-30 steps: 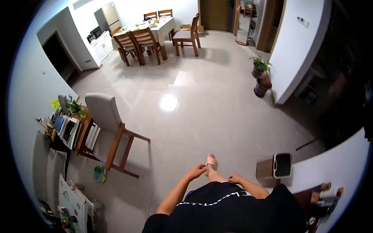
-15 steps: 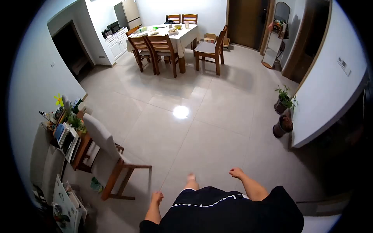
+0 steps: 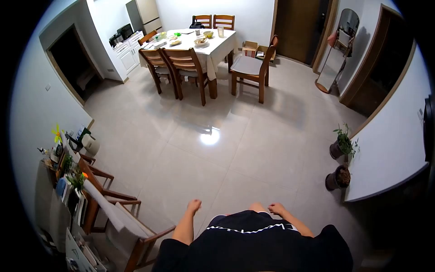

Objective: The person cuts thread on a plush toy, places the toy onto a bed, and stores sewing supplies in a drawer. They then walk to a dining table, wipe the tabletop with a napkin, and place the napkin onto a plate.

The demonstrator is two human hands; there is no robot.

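My left hand (image 3: 194,206) swings forward over the tiled floor (image 3: 226,181), its fingers curled in a loose fist with nothing visible in it. My right hand (image 3: 276,208) hangs just in front of the black T-shirt (image 3: 253,247), also loosely closed, and no object shows in it. Neither hand touches anything. Closest to the left arm is a grey upholstered chair (image 3: 123,222) with a wooden frame, low on the left. A bare knee shows below the shirt hem, between the hands.
Ahead stands a dining table (image 3: 217,45) with a white cloth, bowls and cups, ringed by wooden chairs; one chair (image 3: 252,65) is pulled out. Two potted plants (image 3: 337,179) line the right wall. A cluttered desk (image 3: 93,213) is at left. A tall mirror (image 3: 330,68) stands beside a door.
I have walked forward: the dining table, plants and chairs are nearer. My left hand has swung forward and up, while my right hand has drawn back slightly towards the body.
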